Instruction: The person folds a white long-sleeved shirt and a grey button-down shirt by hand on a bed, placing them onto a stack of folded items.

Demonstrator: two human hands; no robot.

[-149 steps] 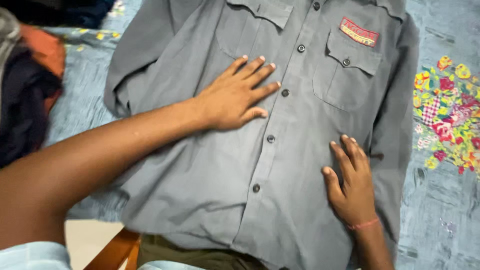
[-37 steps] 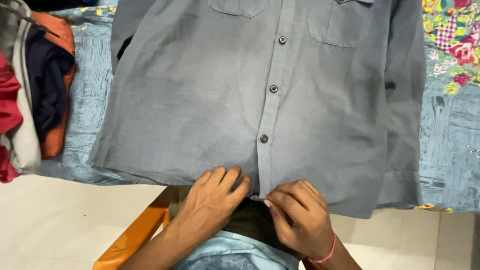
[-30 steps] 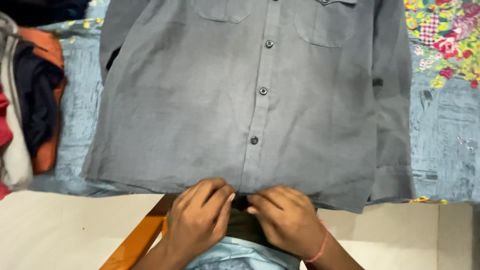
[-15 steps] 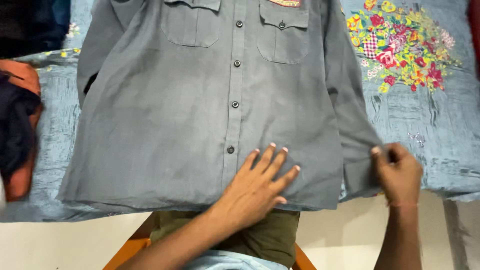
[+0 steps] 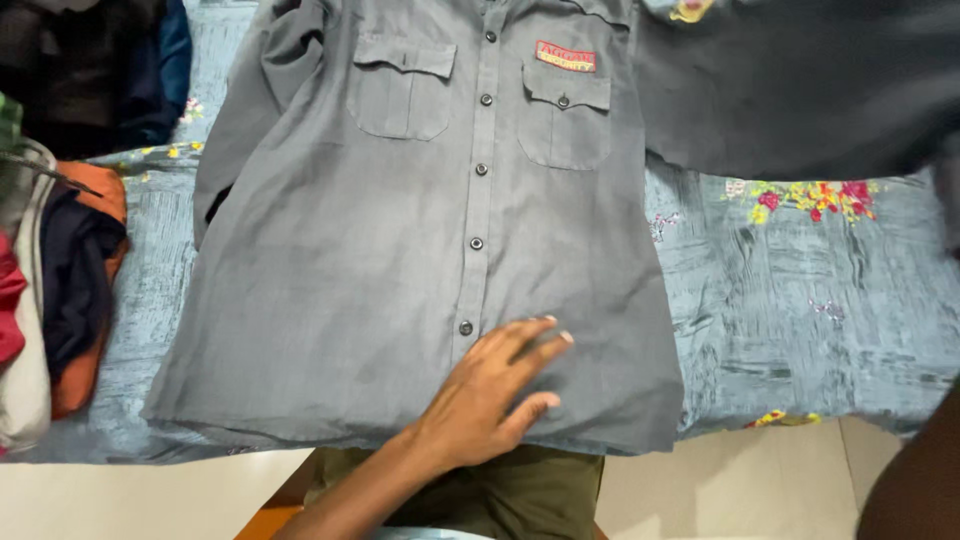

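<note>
A grey button-up shirt [image 5: 400,260] with two chest pockets and a red patch lies front-up on a blue patterned cloth [image 5: 800,300]. My left hand [image 5: 490,395] rests flat on the lower front of the shirt, just right of the button line and near the hem, fingers spread and holding nothing. The shirt's right sleeve [image 5: 800,100] is lifted and stretched out across the upper right, blurred. Only a dark blur of my right forearm [image 5: 915,480] shows at the bottom right corner; the hand itself is outside the picture.
A pile of folded clothes [image 5: 60,290] in orange, navy, red and white sits at the left edge. Dark garments [image 5: 100,70] lie at the top left. The surface's near edge runs under the shirt hem, with pale floor [image 5: 740,490] below.
My right hand has left the shirt's lower right corner and gone out of view, and the right sleeve is now raised and spread to the right. My left hand stays flat near the hem.
</note>
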